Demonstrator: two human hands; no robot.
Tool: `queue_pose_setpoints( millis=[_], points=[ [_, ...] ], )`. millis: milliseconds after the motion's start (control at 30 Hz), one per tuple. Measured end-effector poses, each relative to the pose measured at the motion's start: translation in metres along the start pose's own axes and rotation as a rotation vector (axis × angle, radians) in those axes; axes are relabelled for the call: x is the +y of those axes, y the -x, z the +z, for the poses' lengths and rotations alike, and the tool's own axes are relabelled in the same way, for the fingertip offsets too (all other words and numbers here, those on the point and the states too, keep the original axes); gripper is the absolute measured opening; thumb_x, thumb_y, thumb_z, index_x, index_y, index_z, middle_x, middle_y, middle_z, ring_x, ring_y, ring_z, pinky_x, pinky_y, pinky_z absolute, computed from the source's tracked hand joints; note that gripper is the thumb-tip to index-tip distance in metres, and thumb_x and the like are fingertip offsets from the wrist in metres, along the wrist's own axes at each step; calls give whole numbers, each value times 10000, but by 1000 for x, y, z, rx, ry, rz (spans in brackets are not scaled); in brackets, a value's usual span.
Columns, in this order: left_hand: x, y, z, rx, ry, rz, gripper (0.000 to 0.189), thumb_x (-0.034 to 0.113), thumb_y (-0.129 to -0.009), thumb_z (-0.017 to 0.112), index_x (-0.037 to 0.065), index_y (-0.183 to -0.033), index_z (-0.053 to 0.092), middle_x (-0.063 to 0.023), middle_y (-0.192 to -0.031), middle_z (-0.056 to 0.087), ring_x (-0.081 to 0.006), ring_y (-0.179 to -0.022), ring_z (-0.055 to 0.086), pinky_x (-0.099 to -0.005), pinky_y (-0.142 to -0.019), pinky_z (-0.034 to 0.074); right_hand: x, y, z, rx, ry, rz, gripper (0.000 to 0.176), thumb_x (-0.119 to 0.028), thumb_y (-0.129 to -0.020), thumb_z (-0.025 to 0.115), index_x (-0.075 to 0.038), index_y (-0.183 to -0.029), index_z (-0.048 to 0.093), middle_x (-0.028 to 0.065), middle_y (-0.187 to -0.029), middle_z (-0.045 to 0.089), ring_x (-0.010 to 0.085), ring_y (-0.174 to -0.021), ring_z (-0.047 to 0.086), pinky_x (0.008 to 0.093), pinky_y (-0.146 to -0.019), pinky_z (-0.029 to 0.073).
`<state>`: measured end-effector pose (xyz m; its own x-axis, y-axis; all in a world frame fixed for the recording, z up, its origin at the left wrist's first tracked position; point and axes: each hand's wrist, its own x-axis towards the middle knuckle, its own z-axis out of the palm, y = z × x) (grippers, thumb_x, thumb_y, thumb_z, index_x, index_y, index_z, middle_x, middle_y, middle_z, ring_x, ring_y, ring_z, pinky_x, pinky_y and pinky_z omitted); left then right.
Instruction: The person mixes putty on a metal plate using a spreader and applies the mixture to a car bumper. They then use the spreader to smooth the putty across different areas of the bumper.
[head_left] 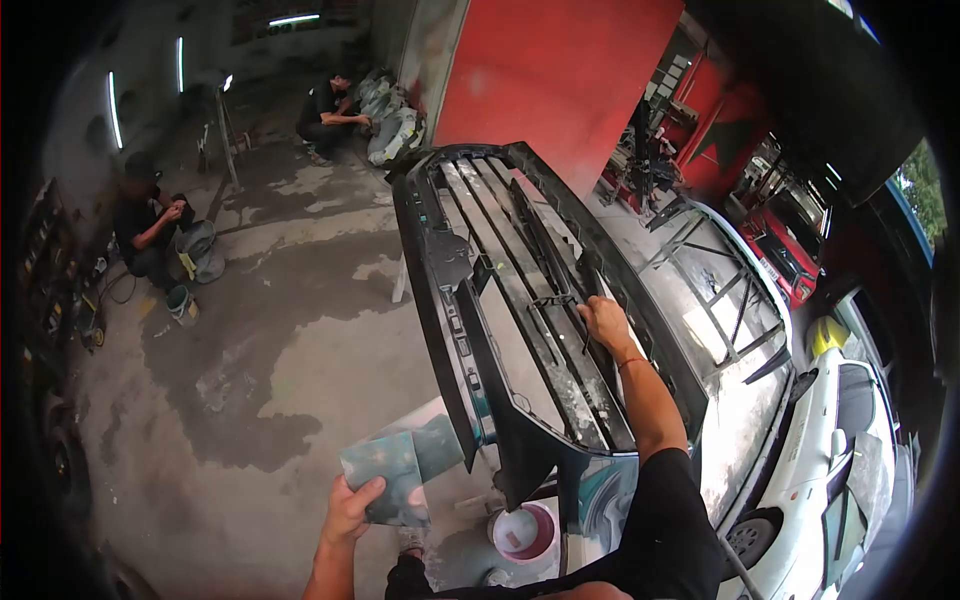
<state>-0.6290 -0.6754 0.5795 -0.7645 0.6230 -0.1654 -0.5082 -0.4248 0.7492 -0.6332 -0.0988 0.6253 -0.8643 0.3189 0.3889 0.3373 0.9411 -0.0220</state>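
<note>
My left hand [346, 508] pinches a grey-green sheet of sandpaper [385, 478], thumb on top, low in front of me. Behind it lies a second grey-green piece [437, 446], beside the bumper's near corner. A large dark car bumper [437, 318] rests across a stand with long metal rails [530, 300]. My right hand [606, 324] is closed at the thin black inner part of the bumper, over the rails; its fingertips are partly hidden. Smeared grey and teal patches show on the bumper's near end [605, 498].
A pink bucket [541, 532] stands by my feet. Two people [145, 225] [335, 115] crouch at the left and the back, a small bucket [182, 306] near one. To the right are a second frame [725, 300], a white car [810, 480] and a red car [785, 240].
</note>
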Motion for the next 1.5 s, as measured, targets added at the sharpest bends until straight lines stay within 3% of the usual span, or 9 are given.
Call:
queue_pose_setpoints(
  millis=[167,367,400,500,600,800,933,1267,1500],
  points=[
    [15,-31,-18,-16,76,11,351,65,-892,661,-31,-1220,580,-97,-1118,664,-182,-1004,643,-335,-888,516,-8,-14,21,-219,-4,294,283,-178,-843,671,-42,-1017,495,281,-816,657,478,-826,648,577,-737,499],
    [19,-43,-9,-69,33,-40,325,56,-905,648,-29,-1212,587,-97,-1111,664,-179,-993,648,-340,-872,528,8,-12,5,-226,-144,73,219,-165,-839,605,-113,-1043,662,312,-889,660,477,-832,657,520,-741,540],
    [20,-43,-5,-72,27,-46,325,56,-905,648,-29,-1212,587,-97,-1111,664,-179,-993,648,-340,-872,528,-10,-9,-26,-368,-241,243,259,-263,-883,623,-62,-1036,678,168,-868,705,281,-741,702,380,-637,543],
    [23,-44,10,-92,43,-40,319,64,-906,651,-31,-1204,590,-94,-1102,667,-176,-981,652,-335,-862,534,-38,14,-101,-518,-743,566,453,-420,-959,583,6,-1101,641,148,-965,713,174,-714,679,308,-612,536],
    [18,-42,24,-149,12,-25,320,70,-907,651,-31,-1204,589,-93,-1097,669,-173,-963,657,-330,-852,538,-46,65,-170,-457,-1127,559,672,-546,-972,522,64,-1255,517,135,-991,703,160,-720,660,275,-627,534],
    [-3,-20,87,-336,-5,-55,348,90,-901,663,-24,-1218,579,-99,-1096,672,-177,-958,662,-325,-848,539,-77,193,-289,8,-325,341,359,-216,-837,761,27,-1090,685,146,-863,705,252,-716,673,317,-675,513],
    [-38,6,147,-442,38,-52,379,95,-899,649,-24,-1244,548,-114,-1108,666,-202,-964,669,-339,-858,544,-83,297,-345,311,-231,147,144,-103,-900,675,-41,-1030,689,82,-781,493,211,-695,487,326,-638,423],
    [-145,101,208,-351,45,-94,435,104,-899,648,-6,-1289,491,-123,-1142,636,-235,-993,656,-372,-880,540,-41,540,-406,-273,-56,558,176,-218,-923,631,-96,-1048,616,174,-781,668,399,-743,643,464,-652,490],
    [-169,129,237,-363,-24,-165,440,104,-904,643,-9,-1299,486,-131,-1160,629,-241,-1024,650,-376,-900,532,-27,611,-407,-199,-228,789,195,-157,-903,643,-73,-1072,594,203,-807,675,417,-773,648,475,-679,495]
  ],
)
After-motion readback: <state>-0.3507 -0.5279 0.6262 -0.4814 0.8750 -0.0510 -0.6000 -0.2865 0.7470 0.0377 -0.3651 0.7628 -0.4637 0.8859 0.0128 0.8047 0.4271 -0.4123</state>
